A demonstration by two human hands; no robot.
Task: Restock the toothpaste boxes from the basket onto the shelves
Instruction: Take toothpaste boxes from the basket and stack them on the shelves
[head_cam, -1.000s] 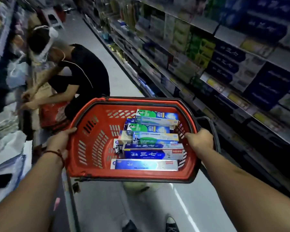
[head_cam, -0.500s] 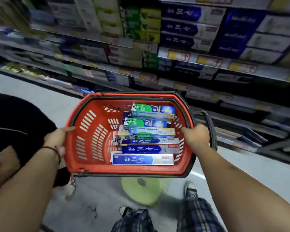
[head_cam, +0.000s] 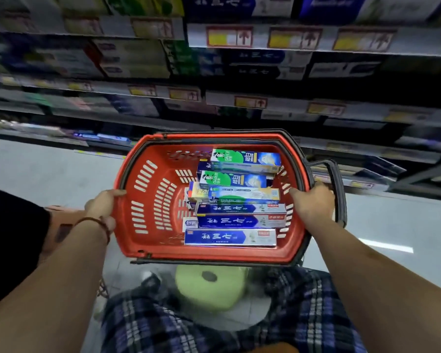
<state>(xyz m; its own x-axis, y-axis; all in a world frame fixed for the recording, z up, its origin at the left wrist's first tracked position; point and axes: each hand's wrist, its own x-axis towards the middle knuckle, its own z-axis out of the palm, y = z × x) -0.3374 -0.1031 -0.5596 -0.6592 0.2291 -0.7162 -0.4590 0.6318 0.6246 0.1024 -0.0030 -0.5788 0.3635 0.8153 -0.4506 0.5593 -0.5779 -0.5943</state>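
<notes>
Shop aisle, pale floor (head_cam: 49, 171), dim light. Shelves (head_cam: 316, 39) run across the top of the view in several tiers, with yellow price tags (head_cam: 229, 36) along the front edges. Shelf stock is motion-blurred; blue and green cartons, probably the same brands as in the basket, but I cannot match slots.

Red plastic basket (head_cam: 143, 179) held level in front of the body, over a green stool (head_cam: 209, 286) and plaid shorts (head_cam: 163, 322). Its black handle (head_cam: 339, 189) is folded down on the right.

Left hand (head_cam: 102, 205) grips the left rim, fingers curled over the edge; cord bracelet (head_cam: 97, 221) on the wrist. Right hand (head_cam: 312, 203) grips the right rim the same way, fingers hooked over it and one tip showing inside.

Toothpaste boxes (head_cam: 229, 236) lie flat in the right half of the basket, long sides parallel, packed in rows and partly stacked. None shelved yet, by the look of it.

Handling, my judgement: light card cartons, stiff along the length, easily dented at the end flaps, glossy and a bit slick. Best taken mid-length across the narrow sides, thumb opposite fingers, topmost first. One hand must leave the rim, so the basket wants setting down or carrying by the handle.
</notes>
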